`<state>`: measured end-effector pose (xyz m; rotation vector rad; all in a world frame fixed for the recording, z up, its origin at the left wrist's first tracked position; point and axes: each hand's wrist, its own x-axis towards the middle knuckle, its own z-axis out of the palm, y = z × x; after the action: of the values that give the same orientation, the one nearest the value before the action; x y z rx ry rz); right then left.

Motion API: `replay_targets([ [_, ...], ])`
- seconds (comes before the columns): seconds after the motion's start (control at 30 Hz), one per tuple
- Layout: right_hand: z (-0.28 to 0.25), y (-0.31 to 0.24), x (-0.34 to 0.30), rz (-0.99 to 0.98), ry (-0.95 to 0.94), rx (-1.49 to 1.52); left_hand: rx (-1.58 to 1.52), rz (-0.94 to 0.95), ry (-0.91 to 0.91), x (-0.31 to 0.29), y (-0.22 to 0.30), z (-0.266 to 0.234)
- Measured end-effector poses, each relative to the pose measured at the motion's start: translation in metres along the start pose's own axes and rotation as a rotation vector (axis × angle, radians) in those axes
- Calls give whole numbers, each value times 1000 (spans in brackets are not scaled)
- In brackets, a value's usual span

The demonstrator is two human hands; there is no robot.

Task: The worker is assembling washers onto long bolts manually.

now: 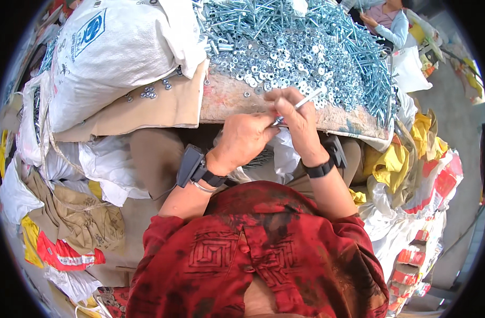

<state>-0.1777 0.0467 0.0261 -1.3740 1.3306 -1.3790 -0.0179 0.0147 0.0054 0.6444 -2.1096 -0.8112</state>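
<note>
My left hand [243, 139] and my right hand [300, 121] meet just over the near edge of the worktable. Between their fingers runs a slim silvery metal bolt [309, 97], tilted up to the right. The left fingertips pinch its lower end, and the right thumb and fingers close round its middle. Small metal parts at the lower end are too small to tell apart. Beyond the hands lies a heap of flat round washers [285, 58]. Long zinc-coloured bolts [332, 24] are piled behind and to the right of them.
A full white woven sack [115, 58] stands at the left on a cardboard sheet [163, 106], with several nuts [148, 93] beside it. The worn tabletop [226, 100] ends close to my lap. Crumpled sacks [391, 164] crowd both sides. Another person [388, 24] sits at far right.
</note>
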Motion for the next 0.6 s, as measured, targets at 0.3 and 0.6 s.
replay_targets([
  [0.3,17,-27,-18,-344,-56,-169,-131,-240,297,7,-34,-44],
  [0.6,-22,6,-7,111,314,171,-46,-131,130,5,-15,-20],
])
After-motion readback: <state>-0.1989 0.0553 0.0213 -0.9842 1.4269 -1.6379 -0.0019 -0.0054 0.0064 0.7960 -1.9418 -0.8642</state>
